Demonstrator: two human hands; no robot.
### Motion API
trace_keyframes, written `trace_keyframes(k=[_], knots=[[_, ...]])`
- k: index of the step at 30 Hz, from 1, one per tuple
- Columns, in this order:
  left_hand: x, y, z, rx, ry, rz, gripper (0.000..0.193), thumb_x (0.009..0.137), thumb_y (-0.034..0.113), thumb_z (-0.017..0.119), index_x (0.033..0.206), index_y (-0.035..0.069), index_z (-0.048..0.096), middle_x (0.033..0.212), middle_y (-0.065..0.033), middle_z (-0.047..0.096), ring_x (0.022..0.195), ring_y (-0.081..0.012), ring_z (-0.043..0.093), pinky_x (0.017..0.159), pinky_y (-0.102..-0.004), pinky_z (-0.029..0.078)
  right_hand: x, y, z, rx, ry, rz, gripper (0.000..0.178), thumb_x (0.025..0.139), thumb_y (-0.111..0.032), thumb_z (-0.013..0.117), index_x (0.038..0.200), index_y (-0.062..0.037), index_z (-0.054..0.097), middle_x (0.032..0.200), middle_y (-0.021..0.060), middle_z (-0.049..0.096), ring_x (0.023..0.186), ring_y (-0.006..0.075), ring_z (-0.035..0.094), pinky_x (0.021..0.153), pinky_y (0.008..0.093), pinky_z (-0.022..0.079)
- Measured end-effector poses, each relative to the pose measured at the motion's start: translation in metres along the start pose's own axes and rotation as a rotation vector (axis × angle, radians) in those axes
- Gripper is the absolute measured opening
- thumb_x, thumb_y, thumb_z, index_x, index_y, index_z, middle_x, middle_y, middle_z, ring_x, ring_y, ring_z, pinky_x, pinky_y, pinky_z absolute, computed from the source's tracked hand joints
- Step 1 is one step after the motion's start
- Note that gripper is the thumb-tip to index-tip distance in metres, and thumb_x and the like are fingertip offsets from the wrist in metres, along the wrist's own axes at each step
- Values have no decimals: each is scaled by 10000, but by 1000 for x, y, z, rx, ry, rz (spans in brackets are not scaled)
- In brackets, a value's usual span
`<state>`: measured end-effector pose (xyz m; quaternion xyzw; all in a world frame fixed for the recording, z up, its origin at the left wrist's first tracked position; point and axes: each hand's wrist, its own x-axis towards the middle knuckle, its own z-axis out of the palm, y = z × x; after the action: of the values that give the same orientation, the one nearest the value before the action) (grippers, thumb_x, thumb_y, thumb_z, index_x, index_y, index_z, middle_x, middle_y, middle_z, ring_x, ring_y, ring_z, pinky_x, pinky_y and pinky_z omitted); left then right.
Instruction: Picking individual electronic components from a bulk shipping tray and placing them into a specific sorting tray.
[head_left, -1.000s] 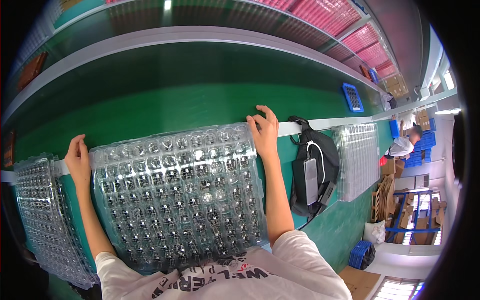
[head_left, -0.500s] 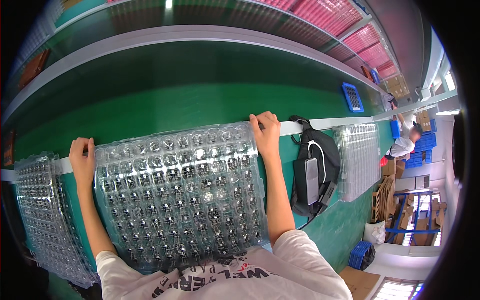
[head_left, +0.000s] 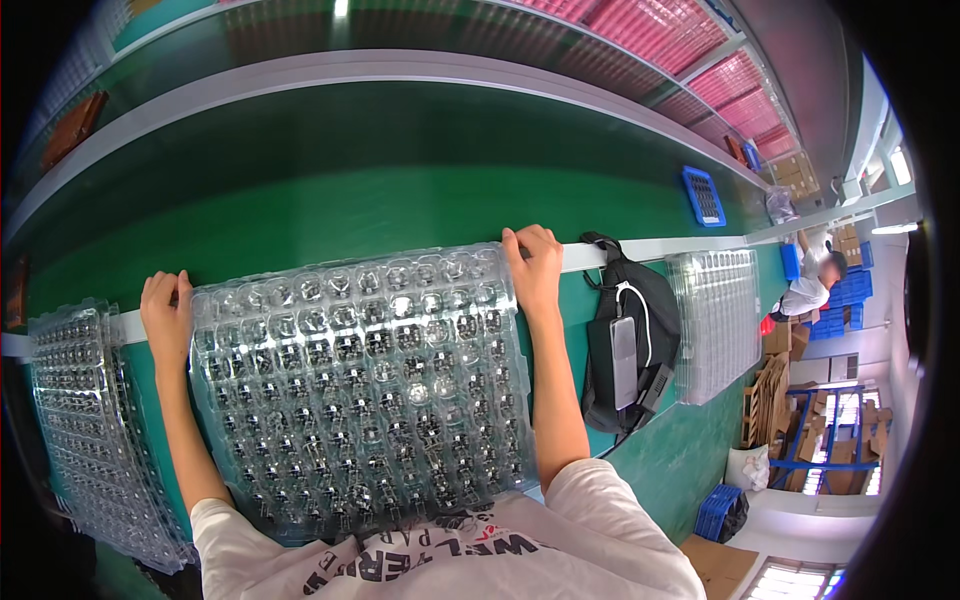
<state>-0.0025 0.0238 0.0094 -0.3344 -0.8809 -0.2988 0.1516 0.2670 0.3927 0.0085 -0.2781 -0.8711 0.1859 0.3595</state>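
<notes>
A clear plastic tray point(head_left: 365, 380) with rows of round pockets lies in front of me, sloping from the bench's rail toward my body. Most pockets hold small dark metallic parts; those along the far row look bare. At its far left corner, my left hand point(head_left: 167, 308) has its fingers curled, thumb side against the edge. My right hand point(head_left: 535, 262) is closed at the far right corner, its thumb and fingertips at the tray's rim. Whether more trays lie beneath this one is hidden.
More clear trays point(head_left: 90, 420) with parts lean at the left. To the right lie a black bag point(head_left: 635, 290) with a phone-like device point(head_left: 623, 365) and cable, then a stack of clear trays point(head_left: 715, 325). A blue tray point(head_left: 704, 196) sits on the green surface; a person point(head_left: 810, 285) works beyond.
Both hands and the tray stay almost in place. The person at the far right has shifted slightly.
</notes>
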Motion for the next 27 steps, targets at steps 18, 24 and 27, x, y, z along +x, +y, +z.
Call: trace_keyframes(k=[18, 24, 27], knots=[[0, 0, 1, 16, -4, 8, 261, 876, 85, 572, 663, -35, 480, 642, -123, 438, 633, -279, 419, 577, -394, 343, 0, 3, 1, -13, -16, 39, 180, 791, -107, 659, 667, 22, 635, 673, 95, 606, 666, 272, 555, 665, 390, 421], [0, 0, 1, 11, -21, -12, 259, 874, 79, 567, 661, -37, 478, 640, -129, 432, 634, -281, 421, 576, -396, 340, 1, 2, 1, 14, -1, 19, 184, 784, -82, 659, 649, 37, 619, 650, 115, 597, 615, 289, 543, 607, 402, 426], [1, 0, 1, 1, -16, -9, 259, 871, 77, 568, 657, -35, 476, 639, -131, 430, 634, -282, 420, 577, -398, 341, 1, 1, -1, 36, -14, 36, 199, 820, -80, 648, 680, 50, 592, 660, 129, 573, 634, 279, 525, 599, 378, 407]])
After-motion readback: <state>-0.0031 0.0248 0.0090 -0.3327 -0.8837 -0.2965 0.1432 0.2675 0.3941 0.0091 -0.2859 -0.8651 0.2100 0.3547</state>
